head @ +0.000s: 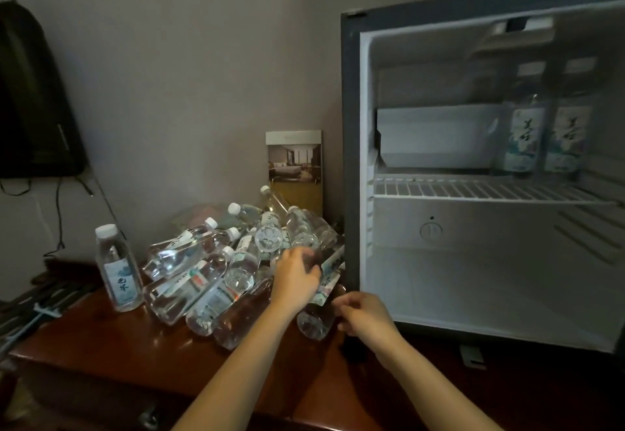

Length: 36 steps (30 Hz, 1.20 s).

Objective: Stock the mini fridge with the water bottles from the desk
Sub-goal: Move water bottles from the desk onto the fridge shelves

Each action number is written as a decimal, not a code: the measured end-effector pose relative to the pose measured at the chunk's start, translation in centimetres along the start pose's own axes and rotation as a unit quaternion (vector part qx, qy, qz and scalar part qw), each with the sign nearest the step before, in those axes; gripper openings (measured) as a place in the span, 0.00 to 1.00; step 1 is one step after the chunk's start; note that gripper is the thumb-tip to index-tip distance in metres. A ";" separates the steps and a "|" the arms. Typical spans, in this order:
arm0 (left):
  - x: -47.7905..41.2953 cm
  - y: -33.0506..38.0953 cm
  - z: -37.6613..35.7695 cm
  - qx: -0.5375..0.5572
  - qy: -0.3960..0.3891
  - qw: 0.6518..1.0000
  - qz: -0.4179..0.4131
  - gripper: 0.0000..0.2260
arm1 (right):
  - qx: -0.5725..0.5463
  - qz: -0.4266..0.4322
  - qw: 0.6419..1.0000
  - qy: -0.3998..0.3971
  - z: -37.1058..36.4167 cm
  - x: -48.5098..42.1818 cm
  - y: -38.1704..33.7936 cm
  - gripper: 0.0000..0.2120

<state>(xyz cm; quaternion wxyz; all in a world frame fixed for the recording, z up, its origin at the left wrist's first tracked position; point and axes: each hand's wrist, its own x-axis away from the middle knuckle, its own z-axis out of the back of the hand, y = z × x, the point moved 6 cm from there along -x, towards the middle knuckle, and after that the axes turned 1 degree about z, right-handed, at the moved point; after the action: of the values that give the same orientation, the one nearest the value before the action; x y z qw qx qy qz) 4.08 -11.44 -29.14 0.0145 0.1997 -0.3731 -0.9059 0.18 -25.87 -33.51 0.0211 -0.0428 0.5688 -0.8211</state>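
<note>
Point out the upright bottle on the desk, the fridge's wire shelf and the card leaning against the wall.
upright bottle [119,278]: head view, on its label.
wire shelf [473,190]: head view, on its front bars.
card [294,163]: head view, on its printed photo.

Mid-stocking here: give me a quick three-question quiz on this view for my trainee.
1. True or false: two labelled bottles stand on the white wire shelf of the open grey mini fridge.
2. How many clear plastic water bottles stand upright on the brown wooden desk? A none, B one, C four.
3. The ___ hand reaches farther into the pile of lying bottles.
Key: 1 true; 2 B, the white-capped upright bottle; 3 left hand.
</note>
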 end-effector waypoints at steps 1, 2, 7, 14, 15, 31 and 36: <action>-0.5 -0.1 -0.6 -0.038 -0.017 0.999 0.000 0.14 | 0.019 0.008 1.000 0.001 -0.3 -0.2 0.0 0.10; -0.9 -0.1 -1.1 -0.073 -0.030 0.997 -0.003 0.17 | 0.030 0.015 0.999 0.002 -0.7 -0.4 0.0 0.10; -2.6 -0.9 -2.8 -0.175 -0.095 0.979 -0.031 0.32 | 0.023 0.028 0.999 0.014 -1.5 -1.2 -0.1 0.12; -2.4 -1.4 -2.3 -0.147 -0.062 0.985 -0.064 0.30 | -0.026 0.010 0.999 0.017 -1.6 -2.1 0.1 0.13; -2.2 -1.6 -2.1 -0.115 -0.053 0.990 -0.062 0.29 | -0.038 0.002 0.999 0.017 -1.6 -2.1 0.1 0.12; 7.4 -6.0 3.2 0.380 0.052 0.919 0.095 0.16 | -0.218 0.022 0.968 -0.126 -5.2 0.2 -3.3 0.26; 9.1 -4.7 4.3 0.435 0.060 0.896 0.074 0.15 | -0.267 0.073 0.946 -0.166 -5.3 1.5 -4.8 0.32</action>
<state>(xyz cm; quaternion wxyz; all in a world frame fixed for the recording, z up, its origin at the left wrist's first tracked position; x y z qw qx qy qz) -5.37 -6.72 -32.78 0.0155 0.2124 -0.7417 -0.6360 -1.72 -19.40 -30.74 0.1627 -0.1411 0.7574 -0.6164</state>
